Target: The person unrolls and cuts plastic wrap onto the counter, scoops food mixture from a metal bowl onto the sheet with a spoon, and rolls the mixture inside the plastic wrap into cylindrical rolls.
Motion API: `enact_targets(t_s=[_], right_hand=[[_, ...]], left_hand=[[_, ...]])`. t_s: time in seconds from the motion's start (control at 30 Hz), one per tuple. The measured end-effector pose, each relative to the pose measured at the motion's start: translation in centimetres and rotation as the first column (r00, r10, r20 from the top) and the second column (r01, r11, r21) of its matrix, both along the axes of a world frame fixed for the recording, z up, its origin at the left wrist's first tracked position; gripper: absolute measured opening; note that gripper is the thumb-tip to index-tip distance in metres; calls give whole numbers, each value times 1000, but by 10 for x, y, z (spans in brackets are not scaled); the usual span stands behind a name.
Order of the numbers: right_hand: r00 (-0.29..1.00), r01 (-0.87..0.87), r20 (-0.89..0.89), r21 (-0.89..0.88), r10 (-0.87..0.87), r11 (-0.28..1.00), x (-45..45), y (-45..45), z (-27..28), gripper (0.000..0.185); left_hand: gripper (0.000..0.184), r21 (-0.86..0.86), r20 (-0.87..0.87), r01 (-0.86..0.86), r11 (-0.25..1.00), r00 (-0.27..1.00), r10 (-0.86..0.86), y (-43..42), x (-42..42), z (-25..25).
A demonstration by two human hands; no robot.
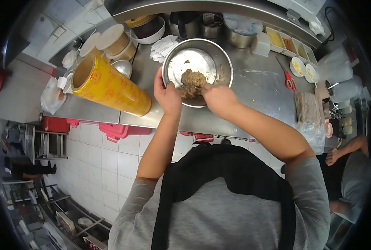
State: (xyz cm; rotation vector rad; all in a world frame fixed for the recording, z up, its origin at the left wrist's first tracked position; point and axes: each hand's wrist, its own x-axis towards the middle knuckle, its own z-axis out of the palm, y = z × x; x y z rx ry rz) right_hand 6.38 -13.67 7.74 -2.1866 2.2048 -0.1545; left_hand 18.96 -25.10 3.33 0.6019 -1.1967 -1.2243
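Observation:
A round stainless steel mixing bowl [229,62] stands on the steel counter in front of me. Inside it sits a lump of brown, minced-looking mixture [194,78], with smears on the wall around it. My left hand [169,96] grips the bowl's left rim, fingers along the outside and thumb at the edge. Over the near right rim, my right hand [219,100] is closed in a fist beside the mixture. Whatever it holds is hidden by the fingers; a thin dark edge by the mixture may be part of a utensil.
Left of the bowl lies a big yellow roll of wrap [114,85]. Folded white papers [164,48] touch the bowl's far left. Rightward are red-handled scissors [290,81], small white bowls [298,66], a condiment tray [287,43] and a plastic-wrapped stack [309,110]. Another person's arm [348,149] shows at right.

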Motion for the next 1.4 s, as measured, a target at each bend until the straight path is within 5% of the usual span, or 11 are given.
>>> enact_targets(t_s=[0.23, 0.33, 0.63, 0.73, 0.83, 0.97, 1.2, 1.3, 1.4], right_hand=[[988, 145, 77, -106, -137, 984, -21, 4, 4, 18], [983, 186, -6, 12, -186, 982, -11, 11, -7, 20], [982, 138, 113, 118, -151, 983, 24, 19, 20, 20], [968, 151, 204, 1, -148, 988, 14, 28, 15, 20], [865, 183, 485, -70, -127, 981, -17, 42, 21, 19], [665, 286, 682, 144, -305, 947, -51, 85, 58, 20], [849, 496, 329, -226, -414, 838, -104, 194, 29, 21], [856, 512, 249, -296, -453, 806, -122, 220, -48, 22], [826, 531, 385, -285, -412, 798, -120, 228, -59, 24]], left_hand=[[54, -93, 25, 25, 995, 999, -22, 4, -4, 4], [54, -93, 10, 34, 995, 999, -33, 7, -8, 7], [37, -130, 44, 6, 991, 999, 0, 20, -24, 17], [34, -39, -22, 6, 999, 1000, -7, 11, -23, 14], [33, 29, -92, 26, 999, 996, -24, 10, -17, 17], [29, 159, -234, 57, 986, 972, -19, -6, -7, 2], [26, 324, 29, -237, 916, 970, 241, -51, 13, -23], [37, 429, -86, -59, 901, 991, 105, -39, 17, -5], [43, 304, 120, -278, 911, 960, 253, -21, 26, -11]])
